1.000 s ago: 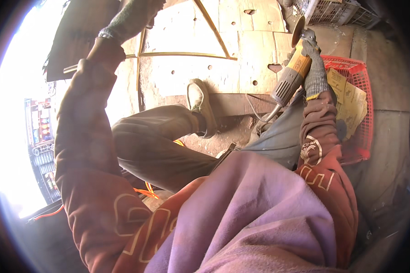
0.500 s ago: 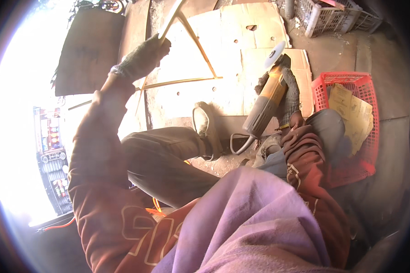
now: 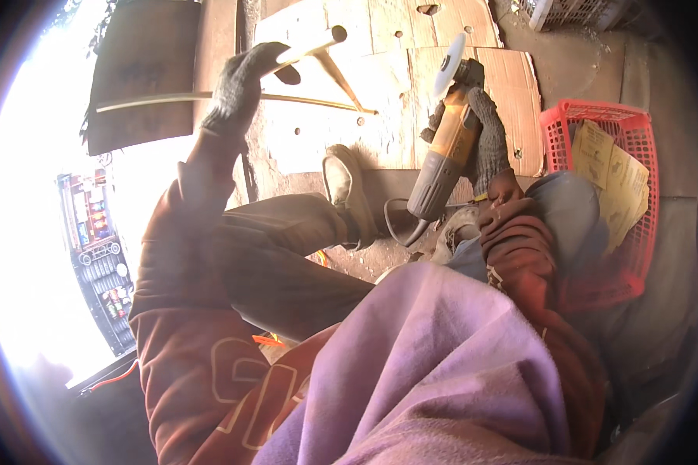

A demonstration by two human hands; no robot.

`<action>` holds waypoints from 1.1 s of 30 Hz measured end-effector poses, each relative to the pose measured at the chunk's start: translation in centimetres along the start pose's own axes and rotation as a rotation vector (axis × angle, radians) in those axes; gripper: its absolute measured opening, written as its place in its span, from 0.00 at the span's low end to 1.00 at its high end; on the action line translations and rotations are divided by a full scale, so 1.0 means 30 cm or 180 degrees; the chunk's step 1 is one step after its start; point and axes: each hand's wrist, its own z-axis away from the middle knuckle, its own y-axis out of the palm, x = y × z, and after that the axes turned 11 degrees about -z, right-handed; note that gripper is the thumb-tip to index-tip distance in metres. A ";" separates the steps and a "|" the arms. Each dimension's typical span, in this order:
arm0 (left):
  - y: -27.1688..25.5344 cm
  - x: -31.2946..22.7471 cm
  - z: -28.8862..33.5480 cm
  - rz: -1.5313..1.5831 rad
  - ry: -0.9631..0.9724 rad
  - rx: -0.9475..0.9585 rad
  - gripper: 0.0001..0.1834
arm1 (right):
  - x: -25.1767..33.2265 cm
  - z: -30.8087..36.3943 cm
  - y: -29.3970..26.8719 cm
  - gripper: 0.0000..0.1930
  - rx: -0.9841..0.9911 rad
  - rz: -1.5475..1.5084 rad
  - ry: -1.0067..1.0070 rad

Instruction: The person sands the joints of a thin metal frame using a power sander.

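Observation:
My left hand (image 3: 240,87), in a grey knit glove, is closed round one bar of a frame of slim, yellowish tubes (image 3: 309,48). One round tube end points up and to the right, and a long thin bar passes across at the wrist. Whether the frame is metal or wood I cannot tell. My right hand (image 3: 488,139), gloved too, grips a yellow and grey angle grinder (image 3: 447,147) by its body. Its pale disc (image 3: 450,65) is uppermost, apart from the frame, and the cord hangs from the lower end.
Flattened cardboard (image 3: 341,147) covers the floor ahead. A red plastic crate (image 3: 650,225) holding brown papery pieces (image 3: 609,174) stands at the right, and a grey crate (image 3: 574,12) at the far right. A dark sheet (image 3: 143,74) lies at the left. My shoe (image 3: 343,182) rests near the cardboard.
The frame has turned and come nearer, so its round tube end now shows. My left hand has shifted slightly right and up. The grinder has tilted and moved a little left.

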 end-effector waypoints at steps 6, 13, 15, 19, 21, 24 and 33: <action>-0.018 0.041 0.042 -0.0727 0.0182 -0.0559 0.28 | 0.006 0.015 0.012 0.21 0.0223 0.0115 -0.0166; -0.125 0.147 0.117 0.1798 -0.2228 -0.0122 0.14 | -0.010 -0.025 0.022 0.19 0.0407 0.1056 -0.0225; -0.114 0.145 0.140 0.1987 -0.1877 -0.0147 0.13 | -0.059 -0.064 -0.001 0.18 0.0280 0.2543 -0.0258; -0.117 0.208 0.169 0.1247 -0.1578 -0.0807 0.13 | -0.278 -0.010 -0.006 0.26 0.0566 0.1935 -0.0044; -0.141 0.305 0.126 0.1046 -0.2910 -0.0278 0.11 | -0.376 0.012 -0.011 0.30 0.0677 0.2334 0.0190; -0.103 0.282 0.158 0.0658 -0.2710 -0.0333 0.14 | -0.502 0.072 0.065 0.27 0.0968 0.1973 0.0160; -0.055 0.204 0.164 0.0307 -0.2263 -0.0547 0.21 | -0.571 0.062 0.119 0.28 0.1030 0.2055 0.0538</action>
